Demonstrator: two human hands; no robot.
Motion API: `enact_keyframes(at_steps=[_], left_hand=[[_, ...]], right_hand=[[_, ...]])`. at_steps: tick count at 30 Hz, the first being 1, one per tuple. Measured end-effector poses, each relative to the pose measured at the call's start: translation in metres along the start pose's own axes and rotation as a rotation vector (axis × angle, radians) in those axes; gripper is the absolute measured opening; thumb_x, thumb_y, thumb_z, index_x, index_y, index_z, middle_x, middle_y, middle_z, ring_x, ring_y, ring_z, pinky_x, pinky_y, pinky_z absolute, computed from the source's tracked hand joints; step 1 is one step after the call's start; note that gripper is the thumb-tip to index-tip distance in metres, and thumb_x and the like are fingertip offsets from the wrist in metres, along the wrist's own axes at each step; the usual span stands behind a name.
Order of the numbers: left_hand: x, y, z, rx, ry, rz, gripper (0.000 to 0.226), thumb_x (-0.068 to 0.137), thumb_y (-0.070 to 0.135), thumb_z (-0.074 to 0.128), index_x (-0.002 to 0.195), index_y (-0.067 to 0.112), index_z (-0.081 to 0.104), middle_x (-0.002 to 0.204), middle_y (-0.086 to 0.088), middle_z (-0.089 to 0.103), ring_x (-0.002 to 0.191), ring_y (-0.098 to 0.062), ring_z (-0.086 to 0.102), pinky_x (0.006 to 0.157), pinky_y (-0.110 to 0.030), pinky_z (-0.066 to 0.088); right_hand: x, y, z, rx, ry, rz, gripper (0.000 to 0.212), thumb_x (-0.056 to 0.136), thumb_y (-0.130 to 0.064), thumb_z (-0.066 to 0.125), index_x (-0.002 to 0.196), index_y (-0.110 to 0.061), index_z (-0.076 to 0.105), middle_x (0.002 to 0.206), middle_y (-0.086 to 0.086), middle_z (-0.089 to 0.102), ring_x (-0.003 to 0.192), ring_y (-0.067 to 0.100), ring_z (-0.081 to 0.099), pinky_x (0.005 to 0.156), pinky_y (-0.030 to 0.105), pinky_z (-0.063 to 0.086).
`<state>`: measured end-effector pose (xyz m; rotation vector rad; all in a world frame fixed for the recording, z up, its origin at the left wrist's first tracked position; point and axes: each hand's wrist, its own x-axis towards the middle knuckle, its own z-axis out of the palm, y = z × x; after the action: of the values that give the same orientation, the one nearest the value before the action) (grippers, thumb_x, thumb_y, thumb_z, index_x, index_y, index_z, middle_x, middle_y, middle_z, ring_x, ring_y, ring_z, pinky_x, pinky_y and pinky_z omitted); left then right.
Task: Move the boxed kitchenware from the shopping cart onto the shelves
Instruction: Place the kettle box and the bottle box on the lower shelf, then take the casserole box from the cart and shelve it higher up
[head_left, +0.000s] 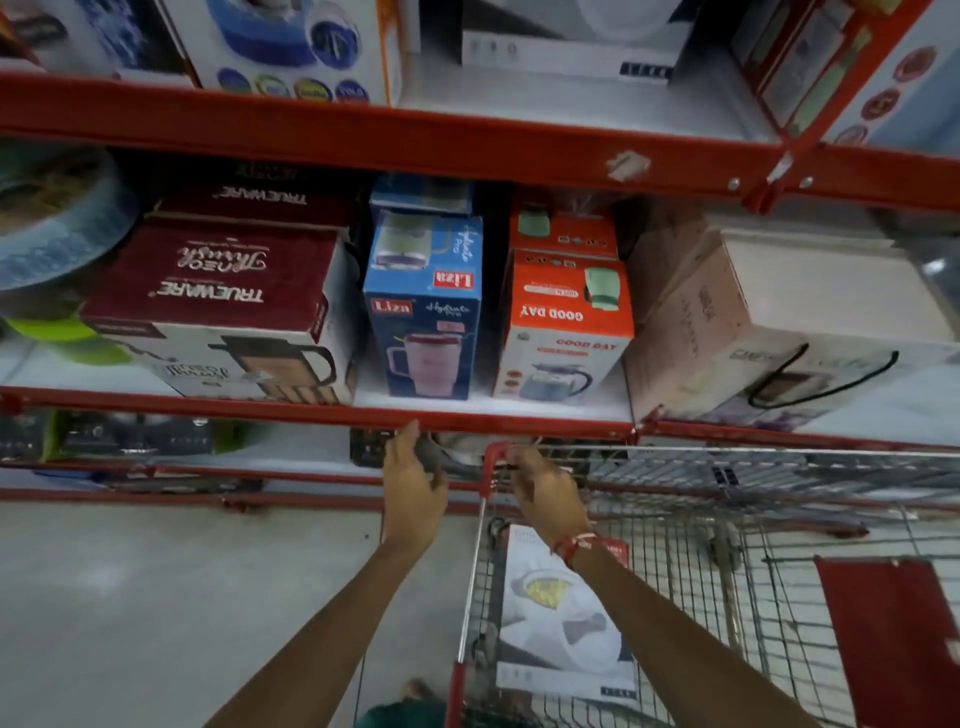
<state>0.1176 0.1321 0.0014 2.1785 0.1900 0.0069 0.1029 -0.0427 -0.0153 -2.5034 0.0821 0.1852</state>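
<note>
A wire shopping cart (727, 519) with red trim stands against the red shelving. A white box (561, 618) picturing a bowl leans against the cart's left inner wall. My left hand (413, 483) hovers just below the middle shelf's red front rail (311, 413), fingers apart and holding nothing. My right hand (545, 493) sits at the cart's front left corner, fingers curled near the red corner piece; whether it grips the rim I cannot tell. On the middle shelf stand a blue Liza box (423, 312) and an orange Good Day box (563, 322).
A maroon Trueware box (218, 301) and a pale pink box (769, 322) flank the middle shelf. More boxes fill the top shelf (363, 124). A red panel (893, 634) hangs inside the cart at right. Grey floor (156, 597) lies at left.
</note>
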Motion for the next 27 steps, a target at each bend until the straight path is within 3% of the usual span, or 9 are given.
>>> enact_keyframes(at_steps=[3, 6, 9, 13, 18, 21, 23, 25, 27], left_hand=[[-0.034, -0.001, 0.029, 0.031, -0.096, 0.028, 0.048, 0.080, -0.004, 0.063, 0.126, 0.007, 0.052, 0.126, -0.013, 0.055, 0.112, -0.021, 0.055, 0.093, -0.018, 0.043], [-0.059, -0.005, 0.061, 0.053, -0.242, 0.035, 0.036, 0.081, -0.005, 0.057, 0.115, 0.009, 0.060, 0.110, -0.012, 0.066, 0.100, -0.025, 0.063, 0.086, -0.031, 0.053], [-0.079, -0.017, 0.096, 0.059, -0.442, -0.014, 0.037, 0.082, -0.004, 0.057, 0.117, 0.007, 0.059, 0.115, -0.012, 0.065, 0.104, -0.026, 0.063, 0.091, -0.032, 0.052], [-0.095, -0.043, 0.144, 0.216, -0.609, -0.287, 0.052, 0.083, 0.009, 0.063, 0.133, 0.004, 0.048, 0.138, -0.016, 0.052, 0.122, -0.031, 0.053, 0.101, -0.033, 0.047], [-0.107, -0.078, 0.179, 0.207, -0.633, -0.608, 0.051, 0.078, 0.007, 0.062, 0.127, 0.003, 0.052, 0.126, -0.019, 0.061, 0.110, -0.034, 0.061, 0.087, -0.036, 0.053], [-0.110, -0.096, 0.188, 0.216, -0.667, -0.711, 0.052, 0.079, 0.009, 0.060, 0.129, 0.004, 0.049, 0.125, -0.020, 0.060, 0.112, -0.035, 0.059, 0.093, -0.041, 0.052], [-0.112, -0.099, 0.190, 0.193, -0.659, -0.750, 0.050, 0.080, 0.010, 0.060, 0.128, 0.005, 0.048, 0.124, -0.018, 0.061, 0.110, -0.034, 0.059, 0.088, -0.040, 0.053], [-0.113, -0.097, 0.190, 0.174, -0.642, -0.760, 0.047, 0.081, 0.010, 0.059, 0.127, 0.005, 0.049, 0.122, -0.017, 0.061, 0.108, -0.033, 0.059, 0.079, -0.035, 0.050], [-0.114, -0.089, 0.184, 0.188, -0.626, -0.749, 0.046, 0.082, 0.010, 0.061, 0.126, 0.004, 0.049, 0.123, -0.017, 0.061, 0.110, -0.033, 0.058, 0.078, -0.034, 0.047]], right_hand=[[-0.034, 0.052, 0.018, -0.064, -0.116, 0.159, 0.037, 0.093, -0.015, 0.050, 0.130, -0.014, 0.052, 0.094, 0.014, 0.074, 0.082, 0.030, 0.070, 0.063, 0.027, 0.052], [-0.063, 0.101, 0.027, -0.032, -0.251, 0.324, 0.038, 0.092, -0.015, 0.053, 0.130, -0.012, 0.052, 0.123, 0.010, 0.066, 0.106, 0.027, 0.066, 0.089, 0.036, 0.054], [-0.085, 0.143, 0.030, 0.007, -0.329, 0.496, 0.046, 0.090, -0.017, 0.059, 0.133, -0.009, 0.047, 0.135, 0.013, 0.055, 0.116, 0.030, 0.059, 0.097, 0.036, 0.050], [-0.097, 0.186, 0.033, 0.187, -0.353, 0.791, 0.073, 0.085, -0.018, 0.068, 0.145, -0.007, 0.029, 0.140, 0.020, 0.048, 0.120, 0.034, 0.056, 0.080, 0.031, 0.056], [-0.100, 0.223, 0.040, 0.604, -0.397, 1.059, 0.100, 0.083, -0.016, 0.071, 0.152, -0.008, 0.000, 0.153, 0.021, 0.029, 0.136, 0.038, 0.038, 0.111, 0.046, 0.036], [-0.102, 0.236, 0.050, 0.727, -0.399, 1.079, 0.090, 0.082, -0.016, 0.072, 0.150, -0.007, 0.014, 0.151, 0.018, 0.036, 0.133, 0.034, 0.041, 0.106, 0.044, 0.036], [-0.102, 0.237, 0.056, 0.760, -0.406, 1.032, 0.052, 0.082, -0.012, 0.070, 0.128, -0.011, 0.046, 0.139, 0.016, 0.050, 0.109, 0.026, 0.056, 0.084, 0.033, 0.043], [-0.102, 0.235, 0.058, 0.786, -0.376, 0.973, 0.026, 0.082, -0.006, 0.068, 0.102, -0.016, 0.056, 0.125, 0.016, 0.059, 0.097, 0.026, 0.060, 0.066, 0.025, 0.043], [-0.104, 0.230, 0.050, 0.784, -0.333, 0.947, 0.046, 0.080, -0.006, 0.071, 0.122, -0.009, 0.051, 0.125, 0.018, 0.060, 0.108, 0.034, 0.060, 0.073, 0.036, 0.054]])
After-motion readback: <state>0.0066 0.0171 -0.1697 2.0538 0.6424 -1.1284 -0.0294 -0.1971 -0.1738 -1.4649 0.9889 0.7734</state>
